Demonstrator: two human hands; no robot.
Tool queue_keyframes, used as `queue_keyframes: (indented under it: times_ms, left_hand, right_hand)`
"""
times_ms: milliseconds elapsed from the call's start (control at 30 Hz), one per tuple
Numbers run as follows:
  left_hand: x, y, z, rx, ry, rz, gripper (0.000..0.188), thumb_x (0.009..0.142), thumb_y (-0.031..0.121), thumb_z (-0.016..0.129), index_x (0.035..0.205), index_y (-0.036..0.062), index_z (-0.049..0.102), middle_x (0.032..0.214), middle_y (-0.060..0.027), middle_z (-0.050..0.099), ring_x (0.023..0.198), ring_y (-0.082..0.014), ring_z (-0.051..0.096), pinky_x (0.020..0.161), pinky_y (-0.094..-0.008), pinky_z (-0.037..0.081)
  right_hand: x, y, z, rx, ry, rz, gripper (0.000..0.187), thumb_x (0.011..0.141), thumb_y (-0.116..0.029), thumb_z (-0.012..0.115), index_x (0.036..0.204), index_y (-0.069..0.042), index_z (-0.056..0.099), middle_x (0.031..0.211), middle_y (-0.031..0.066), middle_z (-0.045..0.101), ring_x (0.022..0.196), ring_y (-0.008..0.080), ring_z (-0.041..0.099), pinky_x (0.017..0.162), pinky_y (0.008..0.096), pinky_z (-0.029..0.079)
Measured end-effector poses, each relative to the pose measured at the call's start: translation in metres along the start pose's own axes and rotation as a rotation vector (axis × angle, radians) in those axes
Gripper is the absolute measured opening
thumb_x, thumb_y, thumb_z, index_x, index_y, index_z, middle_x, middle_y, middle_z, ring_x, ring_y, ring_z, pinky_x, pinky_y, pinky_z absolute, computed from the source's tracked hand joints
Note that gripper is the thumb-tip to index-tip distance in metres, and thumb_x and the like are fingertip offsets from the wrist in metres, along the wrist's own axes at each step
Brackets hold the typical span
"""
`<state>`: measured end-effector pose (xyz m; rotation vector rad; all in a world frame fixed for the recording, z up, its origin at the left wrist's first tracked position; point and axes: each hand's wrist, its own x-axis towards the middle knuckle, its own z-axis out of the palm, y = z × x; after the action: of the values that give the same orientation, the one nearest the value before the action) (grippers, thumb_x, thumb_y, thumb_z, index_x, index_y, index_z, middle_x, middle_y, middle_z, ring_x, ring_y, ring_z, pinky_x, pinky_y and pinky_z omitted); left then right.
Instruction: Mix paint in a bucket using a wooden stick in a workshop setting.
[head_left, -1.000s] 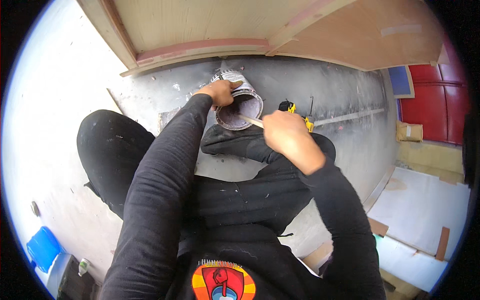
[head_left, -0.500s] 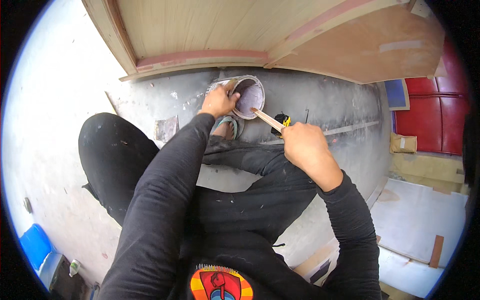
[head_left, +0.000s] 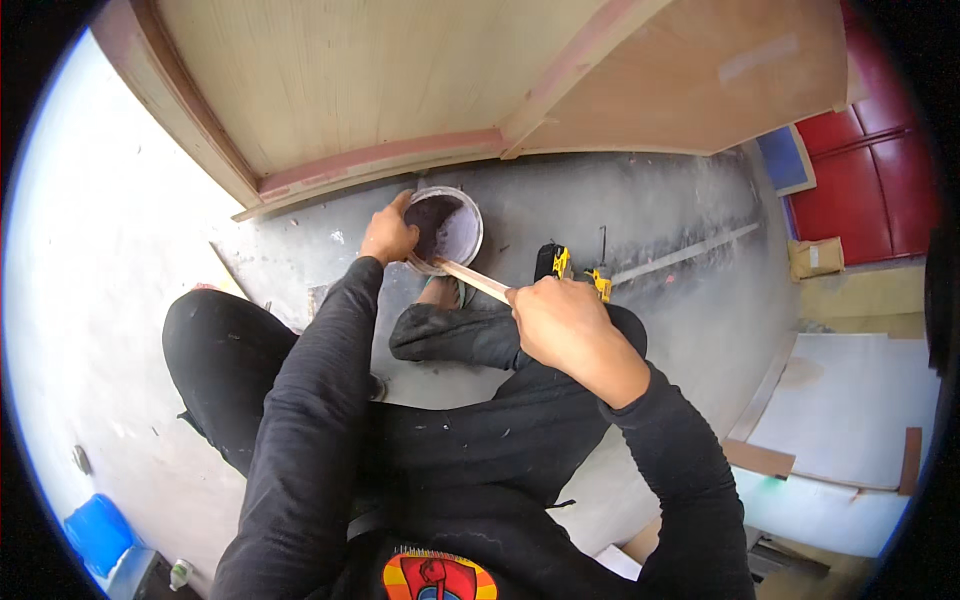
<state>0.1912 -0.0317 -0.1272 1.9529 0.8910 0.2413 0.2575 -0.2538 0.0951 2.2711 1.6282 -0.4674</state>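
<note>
A round bucket (head_left: pixel 479 228) stands on the floor below a wooden panel, its mouth tipped somewhat toward me. Pale purple-grey paste (head_left: pixel 461 234) coats its inside, which is partly in shadow. My left hand (head_left: pixel 390 232) is closed over the bucket's left rim, its thumb and fingers gripping the edge. In my right hand (head_left: pixel 570 322) is a flat wooden stick (head_left: pixel 480 282), held by its near end. The stick's far tip reaches the near rim of the bucket mouth. My fingers hide the stick's end.
Yellow-and-black power tools (head_left: pixel 560 263) lie on the floor beyond my right hand. A large wooden panel (head_left: pixel 350 85) rises at the far side. Far right are a red padded surface (head_left: pixel 880 190) and a brown packet (head_left: pixel 817 258). White boards (head_left: pixel 840 400) lie on the right.
The bucket has become more upright, and its mouth now faces up more. My right hand and the stick have shifted left and lower in the picture. The whole view has moved slightly too.
</note>
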Motion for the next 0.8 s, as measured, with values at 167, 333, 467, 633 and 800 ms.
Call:
queue_keyframes:
  times_ms: [167, 333, 467, 633, 800]
  left_hand:
    - [-0.006, 0.01, -0.02, 0.214, -0.209, 0.068, 0.057, 0.073, 0.011, 0.056, 0.129, 0.0097, 0.047, 0.108, -0.0272, 0.062, 0.103, -0.0415, 0.058, 0.091, -0.0455, 0.047]
    - [-0.02, 0.009, -0.013, 0.307, -0.273, 0.029, 0.057, 0.074, 0.012, 0.057, 0.128, 0.0104, 0.041, 0.108, -0.0265, 0.062, 0.103, -0.0411, 0.059, 0.089, -0.0465, 0.046]
    - [-0.029, -0.02, -0.001, 0.294, -0.203, 0.083, 0.069, 0.077, 0.013, 0.054, 0.139, 0.0119, 0.025, 0.117, -0.0314, 0.054, 0.102, -0.0473, 0.056, 0.091, -0.0495, 0.044]
    - [-0.038, -0.022, 0.004, 0.167, -0.129, 0.093, 0.075, 0.081, 0.015, 0.051, 0.145, 0.0137, 0.012, 0.121, -0.0377, 0.045, 0.1, -0.0522, 0.055, 0.093, -0.0519, 0.043]
    - [-0.042, -0.03, -0.001, 0.079, -0.131, 0.083, 0.073, 0.081, 0.012, 0.05, 0.145, 0.0152, 0.015, 0.121, -0.0379, 0.044, 0.104, -0.0514, 0.054, 0.093, -0.0514, 0.044]
  right_hand:
    - [-0.01, 0.012, -0.004, 0.021, -0.021, 0.016, 0.017, 0.078, -0.012, 0.058, 0.087, -0.004, 0.069, 0.071, 0.0178, 0.066, 0.067, 0.0342, 0.066, 0.066, 0.0441, 0.053]
    - [-0.009, 0.009, -0.028, 0.056, 0.009, -0.026, 0.012, 0.073, -0.011, 0.059, 0.07, -0.003, 0.067, 0.067, 0.019, 0.064, 0.065, 0.0349, 0.065, 0.064, 0.0436, 0.053]
    - [0.008, 0.002, -0.034, 0.026, 0.169, -0.209, 0.012, 0.07, -0.011, 0.059, 0.064, -0.002, 0.065, 0.063, 0.018, 0.062, 0.063, 0.0346, 0.065, 0.06, 0.0426, 0.052]
    - [0.045, -0.004, -0.028, -0.027, 0.114, -0.24, 0.012, 0.072, -0.01, 0.058, 0.067, -0.002, 0.066, 0.067, 0.0183, 0.064, 0.065, 0.0347, 0.065, 0.059, 0.0423, 0.052]
    - [0.074, -0.015, 0.0, -0.014, -0.009, -0.173, 0.014, 0.073, -0.01, 0.057, 0.072, -0.002, 0.068, 0.073, 0.0191, 0.066, 0.07, 0.0351, 0.066, 0.064, 0.0426, 0.053]
